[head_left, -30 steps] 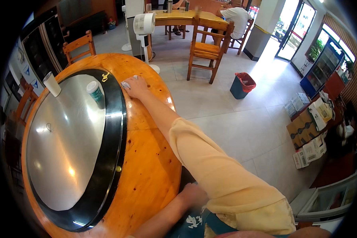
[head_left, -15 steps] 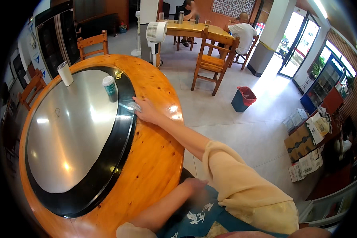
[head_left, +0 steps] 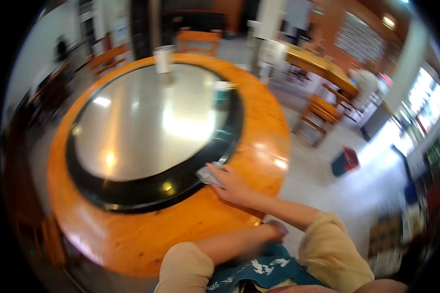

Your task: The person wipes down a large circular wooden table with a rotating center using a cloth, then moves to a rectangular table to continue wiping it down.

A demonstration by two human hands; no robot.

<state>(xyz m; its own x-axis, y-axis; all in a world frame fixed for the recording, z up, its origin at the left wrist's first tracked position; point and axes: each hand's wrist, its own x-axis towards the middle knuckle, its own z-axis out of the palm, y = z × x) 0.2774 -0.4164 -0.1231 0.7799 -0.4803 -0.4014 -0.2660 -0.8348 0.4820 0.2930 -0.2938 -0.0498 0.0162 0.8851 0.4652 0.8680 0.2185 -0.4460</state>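
Our outstretched right hand (head_left: 233, 186) clutches a pale wad (head_left: 209, 175); our left hand (head_left: 277, 230), blurred, we can't tell; our apron (head_left: 275, 254) is lettered.

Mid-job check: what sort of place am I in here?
Probably a restaurant dining room: a large round wooden table with a silver, black-rimmed disc in its middle, plus a second wooden table and wooden chair beyond.

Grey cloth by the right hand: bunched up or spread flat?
Bunched up: the grey cloth shows as a compact, crumpled wad at the right hand.
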